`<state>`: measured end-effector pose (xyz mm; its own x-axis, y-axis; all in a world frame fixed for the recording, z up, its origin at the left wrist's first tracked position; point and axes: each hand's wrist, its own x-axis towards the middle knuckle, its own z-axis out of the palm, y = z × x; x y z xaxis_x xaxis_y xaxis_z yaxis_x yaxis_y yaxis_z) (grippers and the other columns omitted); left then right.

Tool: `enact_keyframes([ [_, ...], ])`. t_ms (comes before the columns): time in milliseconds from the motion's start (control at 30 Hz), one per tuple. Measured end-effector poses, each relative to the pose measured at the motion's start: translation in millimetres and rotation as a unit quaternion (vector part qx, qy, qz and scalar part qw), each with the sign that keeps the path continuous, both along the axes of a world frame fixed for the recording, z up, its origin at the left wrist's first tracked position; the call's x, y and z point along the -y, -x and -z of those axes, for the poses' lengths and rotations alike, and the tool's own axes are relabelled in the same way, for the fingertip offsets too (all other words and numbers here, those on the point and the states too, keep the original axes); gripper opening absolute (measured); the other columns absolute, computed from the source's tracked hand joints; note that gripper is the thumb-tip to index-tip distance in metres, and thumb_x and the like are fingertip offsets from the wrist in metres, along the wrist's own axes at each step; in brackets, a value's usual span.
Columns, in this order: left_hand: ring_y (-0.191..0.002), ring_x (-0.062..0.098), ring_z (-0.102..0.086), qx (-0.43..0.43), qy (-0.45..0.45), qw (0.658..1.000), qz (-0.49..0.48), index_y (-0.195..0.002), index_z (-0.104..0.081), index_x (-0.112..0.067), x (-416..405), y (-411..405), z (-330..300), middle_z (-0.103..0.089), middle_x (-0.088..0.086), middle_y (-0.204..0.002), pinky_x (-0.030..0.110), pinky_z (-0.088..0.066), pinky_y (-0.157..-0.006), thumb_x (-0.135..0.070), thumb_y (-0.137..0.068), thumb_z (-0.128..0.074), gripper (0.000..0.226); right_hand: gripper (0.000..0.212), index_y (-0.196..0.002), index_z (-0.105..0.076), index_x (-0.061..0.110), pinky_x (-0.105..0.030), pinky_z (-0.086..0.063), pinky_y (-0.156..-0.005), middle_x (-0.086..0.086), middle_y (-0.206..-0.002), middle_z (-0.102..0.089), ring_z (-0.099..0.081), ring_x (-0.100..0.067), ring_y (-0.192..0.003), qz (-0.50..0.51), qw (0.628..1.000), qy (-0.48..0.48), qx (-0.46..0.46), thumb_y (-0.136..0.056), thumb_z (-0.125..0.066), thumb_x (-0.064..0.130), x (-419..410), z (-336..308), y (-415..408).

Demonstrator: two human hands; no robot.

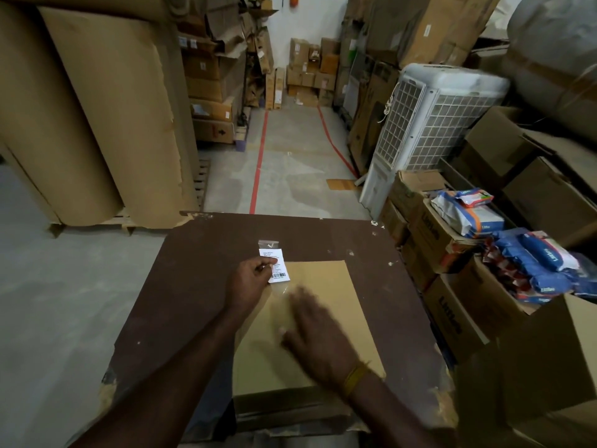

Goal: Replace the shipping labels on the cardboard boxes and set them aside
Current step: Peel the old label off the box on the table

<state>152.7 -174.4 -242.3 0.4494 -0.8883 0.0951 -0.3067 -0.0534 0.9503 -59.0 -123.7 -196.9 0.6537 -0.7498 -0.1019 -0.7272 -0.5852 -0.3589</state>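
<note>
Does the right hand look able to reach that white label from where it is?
Probably yes. The right hand lies open on the cardboard box, with only bare cardboard between it and the label, which the left hand pinches.

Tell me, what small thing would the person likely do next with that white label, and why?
Probably lay the label flat onto the cardboard box and smooth it down. The left hand pinches it at the box's far left corner, partly off the edge, while the blurred right hand spreads open over the box top, seemingly ready to press.
</note>
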Motion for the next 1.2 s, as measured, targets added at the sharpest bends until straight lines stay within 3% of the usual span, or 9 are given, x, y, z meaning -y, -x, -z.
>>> enact_keyframes([
  [100,-0.087,0.011,-0.073,0.007,0.008,1.000,0.000,-0.094,-0.076,-0.031,0,0,1,-0.077,-0.006,-0.097,0.045,-0.059,-0.081,-0.033,-0.078,-0.059,0.024,0.088,-0.160,-0.007,0.026,-0.050,-0.004,-0.124,0.005,-0.165,0.007,0.000,-0.023,-0.154,-0.091,0.994,0.036,-0.055,-0.088,0.001,0.075,-16,17,-9],
  [300,-0.079,0.012,-0.072,0.006,0.009,1.000,-0.005,-0.090,-0.074,-0.037,-1,0,0,-0.077,-0.007,-0.092,0.044,-0.059,-0.076,-0.027,-0.082,-0.061,0.018,0.085,-0.160,-0.001,0.014,-0.045,0.003,-0.124,-0.006,-0.166,0.014,0.012,-0.024,-0.153,0.193,0.977,-0.014,-0.088,-0.094,-0.006,0.068,39,-1,13],
  [433,-0.079,0.012,-0.071,-0.001,0.011,1.000,-0.010,-0.097,-0.076,-0.027,0,-1,0,-0.076,-0.002,-0.093,0.044,-0.060,-0.076,-0.015,-0.088,-0.066,0.018,0.091,-0.160,0.001,0.023,-0.043,0.002,-0.125,0.004,-0.162,0.020,0.016,-0.014,-0.149,-0.025,0.998,-0.041,-0.027,-0.085,-0.005,0.075,-24,-4,-10],
  [500,-0.085,0.014,-0.073,-0.003,0.007,1.000,-0.011,-0.099,-0.077,-0.020,0,1,2,-0.076,-0.001,-0.096,0.044,-0.060,-0.079,-0.007,-0.090,-0.065,0.019,0.079,-0.160,-0.014,0.025,-0.047,-0.010,-0.124,0.006,-0.166,-0.003,-0.008,-0.018,-0.152,-0.125,0.989,0.000,-0.073,-0.097,-0.016,0.072,-49,15,-5],
  [600,-0.085,0.015,-0.073,-0.002,0.008,1.000,-0.013,-0.100,-0.078,-0.017,-2,1,1,-0.076,0.000,-0.097,0.044,-0.060,-0.079,-0.009,-0.090,-0.065,0.018,0.073,-0.153,-0.037,0.017,-0.045,-0.040,-0.112,0.002,-0.160,-0.026,-0.044,-0.023,-0.140,0.038,0.994,0.047,-0.096,-0.102,-0.009,0.062,-35,20,24],
  [767,-0.086,0.015,-0.072,0.020,0.006,1.000,-0.015,-0.101,-0.078,-0.018,0,2,0,-0.077,0.001,-0.099,0.040,-0.059,-0.079,-0.008,-0.089,-0.066,0.020,0.093,-0.159,0.001,0.016,-0.050,0.002,-0.123,-0.013,-0.165,0.016,0.013,-0.030,-0.153,0.275,0.958,-0.024,-0.071,-0.087,0.000,0.075,7,-1,52],
  [1000,-0.087,0.016,-0.073,0.015,0.005,1.000,-0.007,-0.102,-0.078,-0.017,-2,3,-3,-0.077,0.002,-0.100,0.044,-0.059,-0.081,-0.011,-0.088,-0.066,0.019,0.059,-0.156,-0.010,0.047,-0.049,-0.012,-0.123,0.010,-0.166,0.000,-0.006,-0.018,-0.153,-0.097,0.994,0.017,-0.043,-0.100,-0.010,0.066,-61,10,6],
  [1067,-0.087,0.014,-0.073,0.010,0.004,1.000,-0.005,-0.100,-0.078,-0.022,-5,4,-5,-0.077,-0.002,-0.097,0.044,-0.059,-0.081,-0.021,-0.084,-0.065,0.021,0.071,-0.157,-0.021,0.038,-0.056,-0.030,-0.117,0.005,-0.165,-0.007,-0.022,-0.026,-0.151,0.059,0.995,0.044,-0.074,-0.096,0.002,0.066,-37,12,23],
  [1200,-0.086,0.012,-0.073,-0.001,-0.002,1.000,0.005,-0.096,-0.078,-0.030,-6,6,-9,-0.076,-0.007,-0.094,0.046,-0.060,-0.082,-0.019,-0.086,-0.066,0.019,0.077,-0.160,-0.013,0.026,-0.055,-0.002,-0.122,-0.007,-0.168,0.006,0.008,-0.032,-0.153,0.294,0.952,-0.058,-0.056,-0.096,-0.011,0.068,14,-6,50],
])
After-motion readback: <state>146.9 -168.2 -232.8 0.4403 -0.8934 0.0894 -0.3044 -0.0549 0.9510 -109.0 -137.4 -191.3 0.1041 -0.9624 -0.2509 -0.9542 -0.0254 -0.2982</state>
